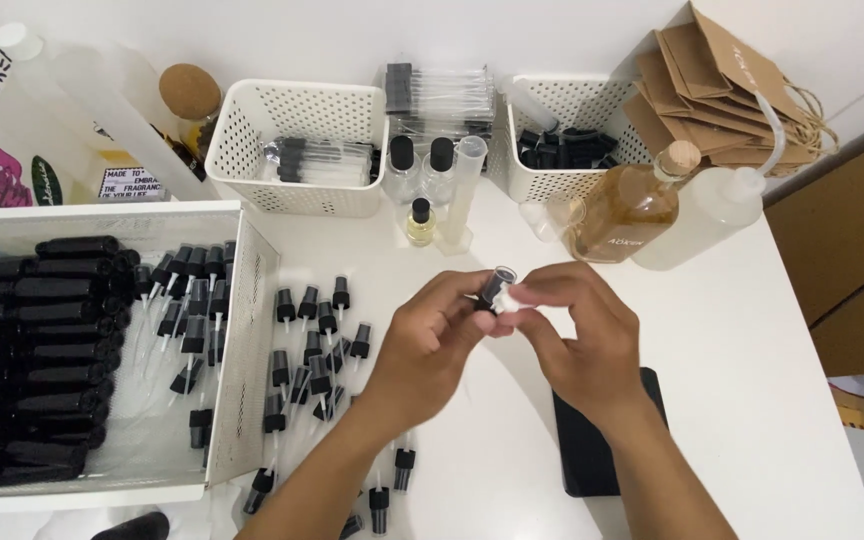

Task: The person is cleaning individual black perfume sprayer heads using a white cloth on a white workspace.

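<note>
Step in hand, as judged: fitting or seating a small part on a sprayer (pixel 497 287), held up over the middle of the table (pixel 742 380), in front of the baskets.

Left hand (pixel 430 345): fingers curled, thumb and forefinger pinching the dark lower body of the sprayer. Grip narrow, closed on it. Wrist slightly bent, forearm coming in from bottom centre.

Right hand (pixel 580 345): fingertips meeting the clear upper end of the sprayer from the right, thumb below. Grip also narrow, pinching the clear tip; whether a separate cap sits between the fingers, cannot tell. Forearm crossing over a black pad (pixel 577 460) lying on the table.

Sprayer tilted, clear end up and to the right, both hands touching it, clear of the table.

Around: loose black pumps (pixel 312 350) scattered on the table left of the left hand, dip tubes pointing down. Further left, white tray (pixel 242 390) with more pumps and rows of black tubes (pixel 42 350). Behind the hands: two white baskets (pixel 297 160), small bottles (pixel 420 222), amber bottle (pixel 624 212) with cork, white squeeze bottle (pixel 707 215), brown paper bags (pixel 722 90).

Next move, as judged: needs a straight push or twist along the sprayer axis, left hand bracing, right hand aligned so the clear part seats squarely; light force, small part slips easily.
</note>
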